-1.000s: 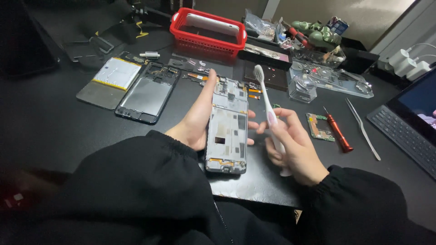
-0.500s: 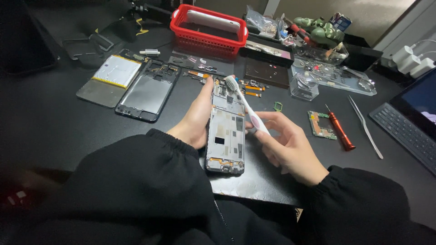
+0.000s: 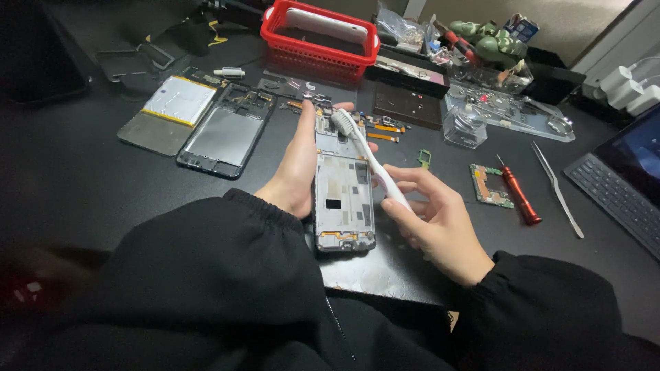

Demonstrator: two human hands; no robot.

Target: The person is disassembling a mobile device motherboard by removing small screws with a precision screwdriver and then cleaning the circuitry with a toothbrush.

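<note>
At the far left of the black table [image 3: 82,178], a flat panel with a yellow-edged sheet [image 3: 168,113] lies beside an empty black phone frame [image 3: 227,134], the two just touching along their long sides. A small white cylinder [image 3: 229,72] rests behind them.

Right of these, the left hand [image 3: 299,168] stands on its edge against the left side of an opened phone [image 3: 342,196], fingers stretched along it and curling over its top end; the hand is clasped on the phone and steadies it on the table. The phone lies lengthwise, pointing away from the person, its inner plate and parts exposed.

Across the phone runs a white toothbrush [image 3: 371,161], tilted, with its bristle head over the phone's upper end near the left fingertips. The right hand [image 3: 440,220] grasps the toothbrush handle low down between thumb and fingers, just right of the phone.

Behind the hands sits a red basket [image 3: 320,45] holding a white device, and right of it a dark flat tray [image 3: 409,108]. Further right, a small green circuit board [image 3: 490,185] lies just beside a red screwdriver [image 3: 519,196]; tweezers [image 3: 557,189] lie beyond it, and a dark keyboard [image 3: 619,199] reaches the right edge.
</note>
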